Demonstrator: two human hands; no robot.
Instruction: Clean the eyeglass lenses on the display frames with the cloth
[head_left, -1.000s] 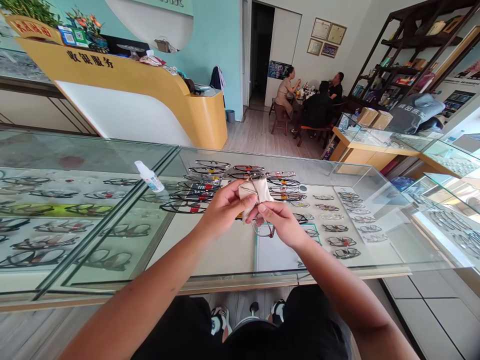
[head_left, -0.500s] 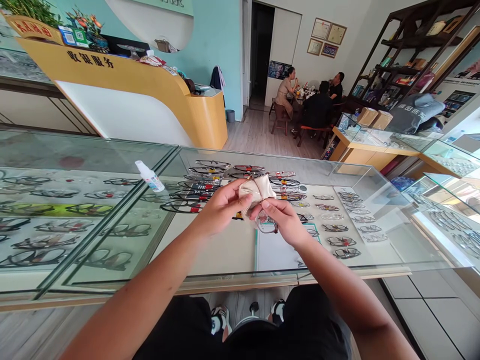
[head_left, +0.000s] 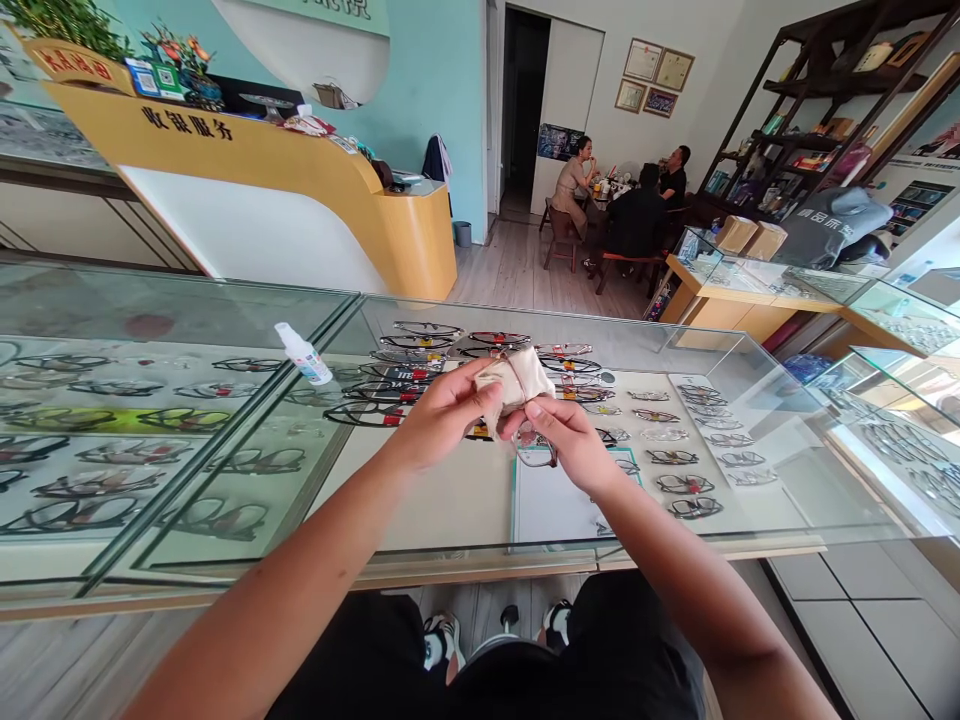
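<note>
A pale cream cloth (head_left: 531,374) is pinched in my left hand (head_left: 456,408), its fingers closed on the fabric. My right hand (head_left: 564,432) grips a pair of eyeglasses (head_left: 537,458) by the frame, with one lens hanging below the fingers. The cloth wraps part of the glasses, so the other lens is hidden. Both hands are close together above the glass display case (head_left: 450,520). On the glass to the left stands a white spray bottle (head_left: 303,354) with a printed label.
Rows of eyeglass frames (head_left: 684,484) fill the case. A pale board with a teal edge (head_left: 547,508) is under my right hand. Beyond are a cashier counter (head_left: 300,150), people seated at a table (head_left: 611,190) and a dark shelf (head_left: 795,140).
The cloth has shifted slightly and its folds look different around the glasses. Both hands keep their grips; the view has moved a little.
</note>
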